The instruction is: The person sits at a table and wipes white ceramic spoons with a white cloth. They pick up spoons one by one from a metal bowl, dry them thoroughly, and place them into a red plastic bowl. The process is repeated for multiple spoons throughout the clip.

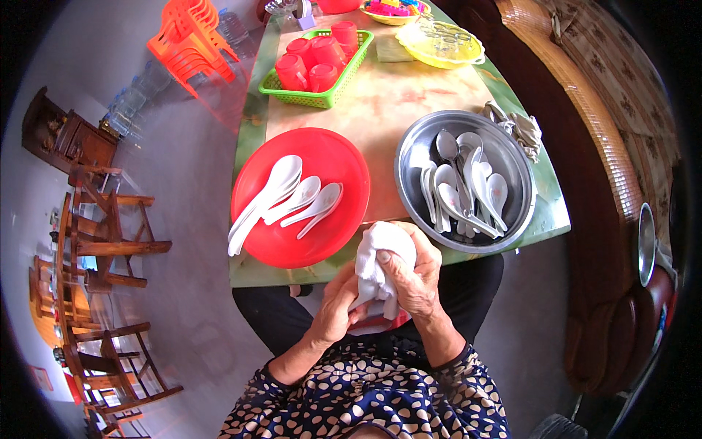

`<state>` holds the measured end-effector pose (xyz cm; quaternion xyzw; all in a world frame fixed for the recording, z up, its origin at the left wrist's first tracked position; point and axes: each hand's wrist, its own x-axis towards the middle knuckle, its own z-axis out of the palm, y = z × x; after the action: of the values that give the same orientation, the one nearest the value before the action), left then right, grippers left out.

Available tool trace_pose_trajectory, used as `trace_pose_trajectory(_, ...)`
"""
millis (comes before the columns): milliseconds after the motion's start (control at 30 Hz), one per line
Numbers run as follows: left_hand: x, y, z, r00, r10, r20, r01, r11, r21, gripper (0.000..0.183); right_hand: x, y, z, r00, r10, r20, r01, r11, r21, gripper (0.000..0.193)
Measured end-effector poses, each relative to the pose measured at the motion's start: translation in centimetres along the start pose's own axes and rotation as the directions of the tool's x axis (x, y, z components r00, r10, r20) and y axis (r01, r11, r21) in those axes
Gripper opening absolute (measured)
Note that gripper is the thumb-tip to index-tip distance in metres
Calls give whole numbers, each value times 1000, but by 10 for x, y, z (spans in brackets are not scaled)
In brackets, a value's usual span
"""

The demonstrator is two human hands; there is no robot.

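Note:
Just in front of the table's near edge, both my hands are closed on a white cloth (374, 272). My left hand (336, 306) grips its lower end. My right hand (414, 276) wraps round the upper part, thumb pressed on top. A rounded white shape bulges at the top; whether the cloth covers another item there I cannot tell. Beyond my left hand lies a red round tray (329, 150) bearing several white spoons (303, 199), some stacked. Right of it stands a steel basin (523, 208) with white spoons (479, 183) and a metal spoon (446, 145).
A green basket (325, 99) of red mugs (325, 51) stands farther back, near a yellow basket (439, 44) holding metal items. A crumpled cloth (521, 132) lies beside the basin. Wooden chairs (117, 245) stand left; a brown sofa (585, 205) runs along the right.

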<state>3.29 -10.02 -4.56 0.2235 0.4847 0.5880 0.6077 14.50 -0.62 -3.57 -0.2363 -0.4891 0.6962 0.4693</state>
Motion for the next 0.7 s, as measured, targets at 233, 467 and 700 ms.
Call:
trace_pose_trajectory(233, -1, -7, 1, 874, 482, 56, -466, 799, 381, 23, 5, 0, 5, 989, -128, -74, 100, 948, -302, 34)
trace_pose_trajectory(467, 8, -14, -7, 907, 417, -61, -411, 908, 85, 31, -4, 23, 8, 722, -618, 312, 652, 454, -608, 47)
trace_pose_trajectory(700, 8, -6, -4, 902, 431, -38, -409, 878, 249, 24, 17, 1, 10, 856, -502, 124, 469, 651, -598, 34)
